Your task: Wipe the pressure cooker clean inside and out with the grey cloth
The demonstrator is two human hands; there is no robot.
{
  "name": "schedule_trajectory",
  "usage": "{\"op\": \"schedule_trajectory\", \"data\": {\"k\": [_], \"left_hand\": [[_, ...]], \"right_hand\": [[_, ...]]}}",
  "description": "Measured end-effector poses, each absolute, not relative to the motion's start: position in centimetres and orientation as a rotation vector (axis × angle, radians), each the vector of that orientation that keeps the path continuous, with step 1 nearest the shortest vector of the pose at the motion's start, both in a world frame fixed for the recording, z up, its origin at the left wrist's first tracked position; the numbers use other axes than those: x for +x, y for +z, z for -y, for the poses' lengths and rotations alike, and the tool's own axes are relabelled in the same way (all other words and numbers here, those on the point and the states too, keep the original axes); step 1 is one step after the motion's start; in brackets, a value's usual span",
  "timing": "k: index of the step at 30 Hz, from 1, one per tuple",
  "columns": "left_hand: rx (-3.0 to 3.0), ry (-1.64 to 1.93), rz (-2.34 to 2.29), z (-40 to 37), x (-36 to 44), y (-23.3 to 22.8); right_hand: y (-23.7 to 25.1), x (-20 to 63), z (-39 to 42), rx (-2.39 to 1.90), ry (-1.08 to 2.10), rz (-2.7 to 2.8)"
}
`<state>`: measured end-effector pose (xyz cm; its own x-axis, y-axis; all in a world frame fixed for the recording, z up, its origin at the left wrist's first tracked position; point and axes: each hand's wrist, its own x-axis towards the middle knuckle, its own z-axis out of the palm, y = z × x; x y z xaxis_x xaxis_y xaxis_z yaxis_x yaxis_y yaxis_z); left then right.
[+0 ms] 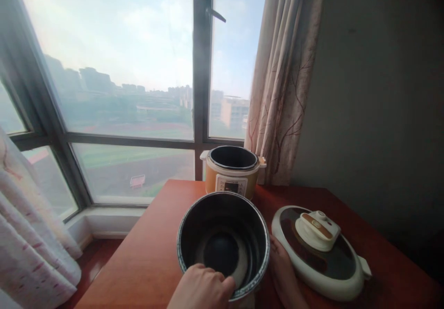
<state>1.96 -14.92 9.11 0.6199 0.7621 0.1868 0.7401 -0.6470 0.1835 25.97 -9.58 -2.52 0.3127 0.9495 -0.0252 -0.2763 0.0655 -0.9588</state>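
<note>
A dark, round inner pot [222, 221] with a speckled rim is tilted toward me, its mouth facing up. My left hand [204, 287] reaches over the near rim, fingers curled; its fingertips are hidden, and I cannot make out what they hold. A pale patch shows on the pot's inside beside the thumb. Against the pot's right outer wall, my right hand [283, 272] supports it. Behind it stands a gold and white electric pressure cooker [212, 176] with its top uncovered. Its lid [347, 287], white-rimmed with a raised knob, lies beside my right hand.
The reddish-brown table [138, 258] fills the foreground. Behind it is a large window [138, 139] with a dark frame. One curtain [280, 91] hangs behind the cooker, another curtain [31, 235] at the left. A grey wall [364, 105] rises on the right.
</note>
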Motion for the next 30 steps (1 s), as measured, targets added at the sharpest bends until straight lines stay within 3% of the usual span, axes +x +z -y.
{"op": "schedule_trajectory", "data": {"k": [7, 13, 19, 30], "left_hand": [[2.756, 0.491, -1.204, 15.0, 1.6, 9.0], [2.070, 1.244, -1.097, 15.7, 0.1, 12.9], [1.421, 1.642, -1.374, 12.7, -4.7, 13.8], [1.285, 1.229, -1.407, 9.3, -6.1, 10.2]], "right_hand": [[-1.0, 25.2, 10.4, -1.137, 1.165, 0.708], [-1.3, 25.5, 10.1, -1.166, 1.187, 0.710], [0.4, 26.3, 9.9, -1.178, 1.165, 0.612], [6.8, 24.6, 13.0, -1.205, 1.049, 0.889]]}}
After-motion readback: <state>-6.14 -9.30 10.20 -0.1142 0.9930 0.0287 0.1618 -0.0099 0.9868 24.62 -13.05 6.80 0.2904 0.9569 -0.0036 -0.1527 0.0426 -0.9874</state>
